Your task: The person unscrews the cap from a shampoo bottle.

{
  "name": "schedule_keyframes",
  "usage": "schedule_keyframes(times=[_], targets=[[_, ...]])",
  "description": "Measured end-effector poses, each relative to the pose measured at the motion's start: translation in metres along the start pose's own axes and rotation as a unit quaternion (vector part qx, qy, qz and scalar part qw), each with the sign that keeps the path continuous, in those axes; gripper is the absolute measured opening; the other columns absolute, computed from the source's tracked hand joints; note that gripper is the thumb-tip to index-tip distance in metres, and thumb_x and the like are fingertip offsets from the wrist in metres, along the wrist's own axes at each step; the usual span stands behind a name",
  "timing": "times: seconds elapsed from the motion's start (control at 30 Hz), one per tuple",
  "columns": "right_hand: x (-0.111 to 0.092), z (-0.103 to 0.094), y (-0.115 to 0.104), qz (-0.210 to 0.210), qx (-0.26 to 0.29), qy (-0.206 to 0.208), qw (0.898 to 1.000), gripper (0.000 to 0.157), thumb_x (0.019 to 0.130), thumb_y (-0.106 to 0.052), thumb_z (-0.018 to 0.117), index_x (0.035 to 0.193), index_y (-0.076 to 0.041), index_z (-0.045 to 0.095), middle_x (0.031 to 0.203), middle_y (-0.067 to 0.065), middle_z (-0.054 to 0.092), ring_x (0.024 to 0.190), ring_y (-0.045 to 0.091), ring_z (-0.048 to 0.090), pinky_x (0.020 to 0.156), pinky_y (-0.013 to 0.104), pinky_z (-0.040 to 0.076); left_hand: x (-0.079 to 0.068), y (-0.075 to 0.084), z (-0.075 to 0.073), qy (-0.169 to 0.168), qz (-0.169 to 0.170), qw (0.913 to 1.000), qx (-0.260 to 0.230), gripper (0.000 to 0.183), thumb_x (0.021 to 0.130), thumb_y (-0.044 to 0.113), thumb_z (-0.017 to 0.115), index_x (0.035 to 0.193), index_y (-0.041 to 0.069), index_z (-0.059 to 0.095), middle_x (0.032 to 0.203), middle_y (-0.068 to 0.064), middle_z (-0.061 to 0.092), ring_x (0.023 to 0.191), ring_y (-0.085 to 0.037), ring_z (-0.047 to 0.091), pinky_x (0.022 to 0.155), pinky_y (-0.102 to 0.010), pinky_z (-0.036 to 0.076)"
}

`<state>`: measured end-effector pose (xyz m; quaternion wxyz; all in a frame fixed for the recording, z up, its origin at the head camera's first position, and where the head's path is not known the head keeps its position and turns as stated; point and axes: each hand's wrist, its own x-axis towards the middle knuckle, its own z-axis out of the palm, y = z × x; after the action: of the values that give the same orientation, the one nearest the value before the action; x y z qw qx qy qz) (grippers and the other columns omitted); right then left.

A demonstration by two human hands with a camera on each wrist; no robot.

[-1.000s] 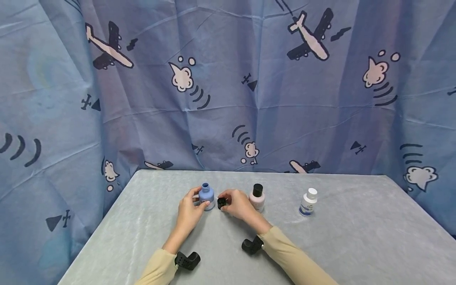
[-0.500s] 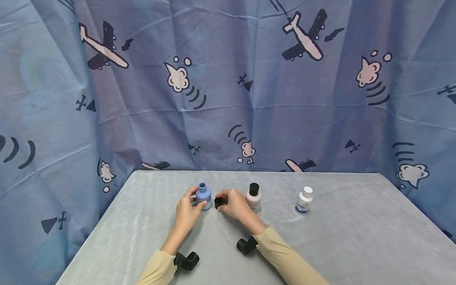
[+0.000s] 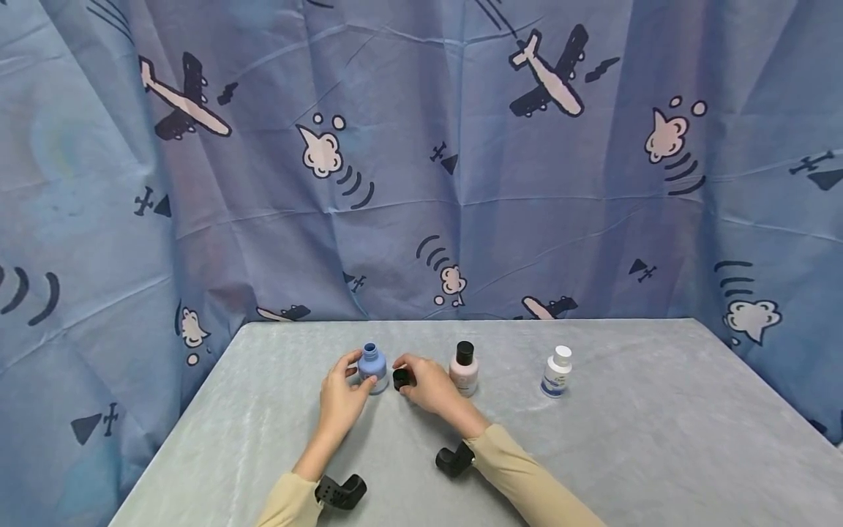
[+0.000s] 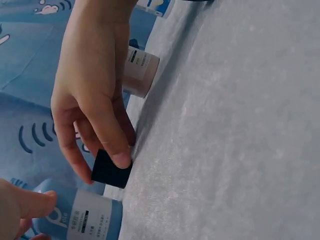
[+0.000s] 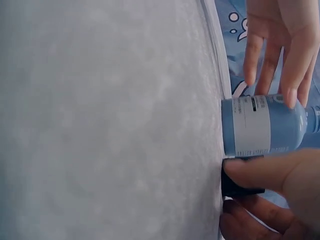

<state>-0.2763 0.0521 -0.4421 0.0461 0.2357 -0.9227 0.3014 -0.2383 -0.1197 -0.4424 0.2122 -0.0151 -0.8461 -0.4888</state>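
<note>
In the head view an uncapped blue bottle (image 3: 373, 372) stands upright, its threaded neck bare. My left hand (image 3: 339, 401) holds it from the left, thumb on the near side and fingers behind. Just right of the bottle, my right hand (image 3: 431, 386) pinches a black cap (image 3: 400, 378) between thumb and fingers. The right wrist view shows this cap (image 5: 243, 189) down at the tabletop, close beside the bottle's labelled base (image 5: 252, 125). In the left wrist view, the cap (image 4: 111, 171) stands between the right hand's thumb and fingertips.
A pale pink bottle (image 3: 464, 377) with a black cap stands right behind the right hand. Farther right is a small white bottle (image 3: 556, 373) with a white cap. A grey cloth covers the table (image 3: 632, 439), and a blue patterned curtain (image 3: 395, 168) hangs behind it.
The head view has shifted slightly, so everything sits a little farther left in it. Both hands keep their hold on the blue bottle and the black cap, with little visible movement.
</note>
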Motion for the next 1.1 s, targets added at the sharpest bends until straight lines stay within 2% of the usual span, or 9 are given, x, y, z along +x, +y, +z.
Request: schedule_keyframes(times=[0.2,0.4,0.53,0.67,0.83,1.1], targets=[[-0.003,-0.003,0.0,-0.013,0.009,0.0,1.0,0.049,0.072,-0.005,0.078,0.118,-0.008,0.062,0.111,0.014,0.068,0.093,0.024,0.064,0.082,0.039,0.051,-0.005,0.009,-0.007,0.029,0.006,0.9995,0.003,0.047,0.08,0.005,0.074,0.124,0.003,0.061,0.124,-0.019,0.061,0.107,-0.036,0.064,0.078,-0.042,0.057],[-0.015,-0.012,-0.004,-0.035,-0.002,0.026,0.999,0.047,0.073,-0.003,0.076,0.117,-0.007,0.062,0.112,0.012,0.066,0.098,0.028,0.065,0.085,0.04,0.052,-0.013,0.017,-0.01,0.047,0.035,0.9983,-0.002,0.044,0.081,0.004,0.073,0.123,0.002,0.061,0.119,-0.017,0.064,0.103,-0.033,0.065,0.086,-0.048,0.052],[-0.024,-0.022,-0.008,-0.053,-0.006,0.05,0.997,0.043,0.074,-0.002,0.075,0.115,-0.008,0.063,0.108,0.009,0.068,0.093,0.026,0.066,0.08,0.038,0.053,-0.02,0.024,-0.01,0.046,0.054,0.9974,-0.013,0.042,0.082,0.004,0.072,0.123,0.003,0.061,0.119,-0.013,0.066,0.101,-0.029,0.066,0.087,-0.047,0.051],[-0.034,-0.03,-0.011,-0.079,-0.015,0.083,0.993,0.039,0.075,-0.002,0.075,0.112,-0.008,0.064,0.102,0.007,0.069,0.088,0.024,0.067,0.077,0.034,0.054,-0.026,0.031,-0.006,0.028,0.075,0.9965,-0.025,0.04,0.083,0.005,0.072,0.122,0.004,0.062,0.118,-0.01,0.067,0.102,-0.026,0.066,0.084,-0.043,0.053],[-0.049,-0.036,-0.01,-0.116,-0.045,0.111,0.986,0.035,0.076,-0.003,0.076,0.108,-0.01,0.066,0.102,0.003,0.069,0.087,0.019,0.066,0.077,0.03,0.054,-0.034,0.038,-0.001,-0.019,0.082,0.9948,-0.057,0.039,0.083,0.004,0.07,0.121,0.003,0.062,0.117,-0.012,0.066,0.103,-0.03,0.064,0.083,-0.042,0.055],[-0.067,-0.048,0.006,-0.113,-0.056,0.159,0.979,0.033,0.074,-0.002,0.077,0.103,-0.015,0.068,0.099,-0.004,0.069,0.085,0.013,0.065,0.071,0.024,0.053,-0.041,0.042,0.009,-0.081,0.087,0.9918,-0.046,0.037,0.086,0.01,0.069,0.122,0.008,0.062,0.121,-0.01,0.066,0.105,-0.031,0.064,0.084,-0.039,0.054]])
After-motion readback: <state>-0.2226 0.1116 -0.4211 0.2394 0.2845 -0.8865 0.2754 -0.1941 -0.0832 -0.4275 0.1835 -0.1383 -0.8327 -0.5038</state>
